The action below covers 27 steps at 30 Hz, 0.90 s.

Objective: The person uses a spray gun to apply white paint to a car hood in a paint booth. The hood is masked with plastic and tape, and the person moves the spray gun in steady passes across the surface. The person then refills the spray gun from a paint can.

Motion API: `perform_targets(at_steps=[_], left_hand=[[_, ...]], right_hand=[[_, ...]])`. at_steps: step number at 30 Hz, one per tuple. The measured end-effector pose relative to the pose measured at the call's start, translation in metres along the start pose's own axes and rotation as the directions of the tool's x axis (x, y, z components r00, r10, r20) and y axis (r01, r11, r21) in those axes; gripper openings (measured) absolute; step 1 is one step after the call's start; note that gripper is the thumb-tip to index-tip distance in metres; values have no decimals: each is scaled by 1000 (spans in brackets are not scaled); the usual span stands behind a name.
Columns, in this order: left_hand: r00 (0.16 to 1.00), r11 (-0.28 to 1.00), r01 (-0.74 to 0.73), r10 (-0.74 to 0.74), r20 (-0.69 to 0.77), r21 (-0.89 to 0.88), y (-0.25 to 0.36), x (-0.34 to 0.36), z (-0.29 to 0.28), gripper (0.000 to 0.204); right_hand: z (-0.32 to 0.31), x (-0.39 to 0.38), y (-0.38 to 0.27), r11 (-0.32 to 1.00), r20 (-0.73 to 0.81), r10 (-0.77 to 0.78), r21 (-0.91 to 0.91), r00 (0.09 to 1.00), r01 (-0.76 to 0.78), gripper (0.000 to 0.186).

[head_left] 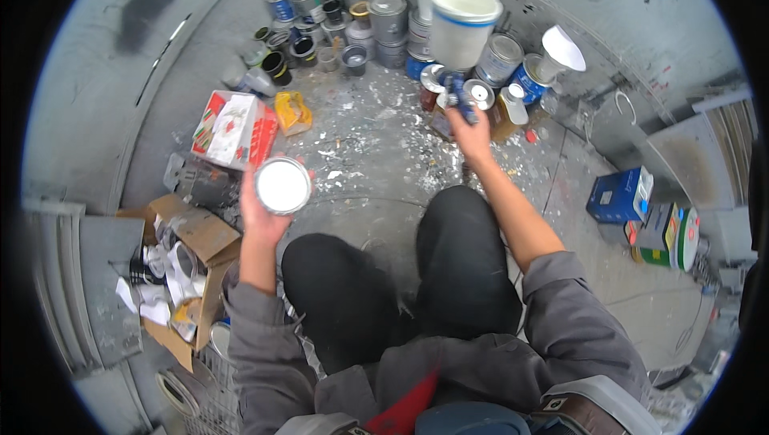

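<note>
On the left, my left hand [263, 204] is closed around a round metal can [283, 185], held upright. The top of the can is bright white inside a silvery rim; whether that is paint or a lid I cannot make out. Out to the right, my right hand [469, 132] grips a dark blue spray gun [457, 92]. Directly above the gun is a large white cup [463, 30] with a blue band, which appears joined to it. Behind that hand, paint cans [502, 57] and an amber bottle [508, 114] stand along the wall.
Used cups [355, 60] and stacked cans [390, 14] line the far wall. A red-and-white box [232, 129] and a yellow packet [293, 113] lie left. Nearer stands a cardboard box [210, 295] of waste. Rectangular tins, one blue [615, 195], stand right on the paint-spattered floor [360, 147].
</note>
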<state>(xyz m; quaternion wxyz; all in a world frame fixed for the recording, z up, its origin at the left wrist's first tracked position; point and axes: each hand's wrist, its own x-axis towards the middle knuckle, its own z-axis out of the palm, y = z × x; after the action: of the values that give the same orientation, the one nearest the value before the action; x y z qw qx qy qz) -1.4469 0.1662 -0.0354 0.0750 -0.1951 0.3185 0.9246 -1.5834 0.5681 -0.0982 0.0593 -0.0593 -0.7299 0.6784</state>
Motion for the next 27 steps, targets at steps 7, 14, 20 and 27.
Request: perform_targets(at_steps=[7, 14, 20, 27], left_hand=[[766, 858, 469, -277, -580, 210, -132, 197, -169, 72], [940, -385, -172, 209, 268, 907, -151, 307, -118, 48], [415, -209, -909, -377, 828, 360, -206, 297, 166, 61], [323, -472, -877, -717, 618, -90, -236, 307, 214, 48]], right_hand=[[-141, -17, -37, 988, -383, 153, 34, 911, -151, 23], [-173, -134, -70, 969, -624, 247, 141, 741, -205, 31], [-109, -255, 47, 933, -578, 16, -285, 816, -221, 46], [-85, -242, -2, 888, -315, -396, -369, 862, 274, 49]])
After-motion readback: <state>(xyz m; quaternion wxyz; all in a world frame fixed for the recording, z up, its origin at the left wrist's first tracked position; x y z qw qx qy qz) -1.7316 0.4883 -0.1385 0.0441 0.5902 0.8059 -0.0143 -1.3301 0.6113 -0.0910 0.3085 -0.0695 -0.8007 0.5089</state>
